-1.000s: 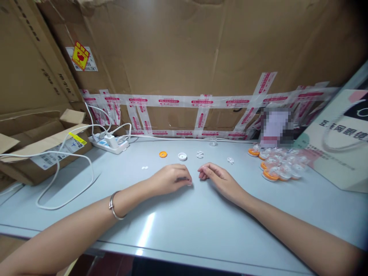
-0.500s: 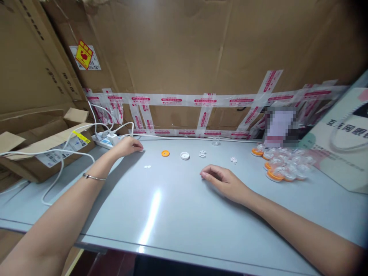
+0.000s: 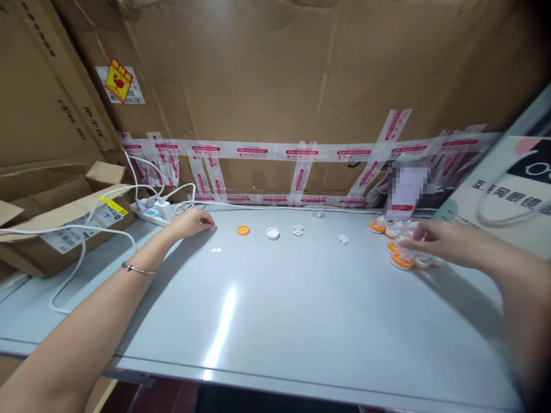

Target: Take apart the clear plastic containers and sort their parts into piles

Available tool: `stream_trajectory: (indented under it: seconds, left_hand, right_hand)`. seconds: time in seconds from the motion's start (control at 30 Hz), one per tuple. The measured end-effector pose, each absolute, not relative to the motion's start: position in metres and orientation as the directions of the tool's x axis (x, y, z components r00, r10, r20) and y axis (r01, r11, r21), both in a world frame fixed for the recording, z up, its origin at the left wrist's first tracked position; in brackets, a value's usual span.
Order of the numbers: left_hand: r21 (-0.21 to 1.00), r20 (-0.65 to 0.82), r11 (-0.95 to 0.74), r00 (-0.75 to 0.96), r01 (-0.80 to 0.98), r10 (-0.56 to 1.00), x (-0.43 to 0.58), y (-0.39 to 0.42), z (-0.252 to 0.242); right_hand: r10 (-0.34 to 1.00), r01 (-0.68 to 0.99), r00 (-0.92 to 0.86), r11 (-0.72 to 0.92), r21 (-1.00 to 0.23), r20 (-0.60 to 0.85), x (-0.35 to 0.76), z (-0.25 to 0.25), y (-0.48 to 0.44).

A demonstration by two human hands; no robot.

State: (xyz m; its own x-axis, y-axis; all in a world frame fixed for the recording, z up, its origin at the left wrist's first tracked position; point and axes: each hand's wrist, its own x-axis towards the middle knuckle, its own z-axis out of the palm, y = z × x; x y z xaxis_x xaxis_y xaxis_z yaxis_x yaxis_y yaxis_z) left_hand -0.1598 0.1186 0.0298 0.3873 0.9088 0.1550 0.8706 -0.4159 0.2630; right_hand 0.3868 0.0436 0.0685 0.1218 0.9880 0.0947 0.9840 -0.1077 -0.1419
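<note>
My left hand rests at the back left of the table with its fingers curled together. A tiny white bit shows under its fingertips, too small to name. To its right lie an orange ring-shaped disc, a white round shallow cup and small white cut-out pieces. Two small white dots lie in front of that hand. My right hand is over a cluster of clear-domed pieces with orange or white bases. Its thumb and fingers are among the domes; blur hides whether they grip one.
Another white cut-out piece and a small clear cup are on the grey table. At left stand a power strip with white cables and an open cardboard box. Large cardboard walls the back; a printed bag stands right.
My right hand has moved from the middle of the table rightward to the clear-domed pieces. My left hand stays in the same place. The view has shifted slightly.
</note>
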Motion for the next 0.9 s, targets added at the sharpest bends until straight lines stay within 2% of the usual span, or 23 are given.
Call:
stream_trajectory:
  seconds: [0.2,0.33,0.43,0.53,0.67,0.77,0.9]
  left_hand:
    - [0.252,0.146,-0.418,0.392,0.873,0.908,-0.160,0.120,0.028]
    - [0.240,0.154,-0.415,0.388,0.877,0.909,-0.160,0.120,0.026]
    - [0.246,0.167,-0.434,0.403,0.867,0.900,-0.159,0.121,0.024]
    - [0.258,0.178,-0.446,0.412,0.857,0.894,-0.158,0.121,0.023]
    - [0.269,0.171,-0.438,0.405,0.858,0.898,-0.154,0.120,0.022]
    - [0.272,0.165,-0.436,0.405,0.858,0.899,-0.149,0.118,0.022]
    - [0.265,0.169,-0.457,0.426,0.849,0.889,-0.144,0.114,0.023]
  right_hand:
    - [0.995,0.988,0.081,-0.088,-0.129,-0.057,0.377,0.066,0.040]
    - [0.993,0.985,-0.049,0.030,-0.167,-0.109,0.350,0.069,0.033]
    - [0.973,0.942,-0.213,0.181,-0.283,-0.086,0.313,0.070,0.024]
    - [0.927,0.822,-0.370,0.298,-0.484,-0.057,0.267,0.061,0.014]
    - [0.891,0.617,-0.450,0.360,-0.700,0.061,0.219,0.034,0.003]
    - [0.849,0.549,-0.517,0.425,-0.719,0.107,0.204,0.018,-0.002]
    - [0.847,0.565,-0.512,0.457,-0.687,0.142,0.201,0.013,-0.003]
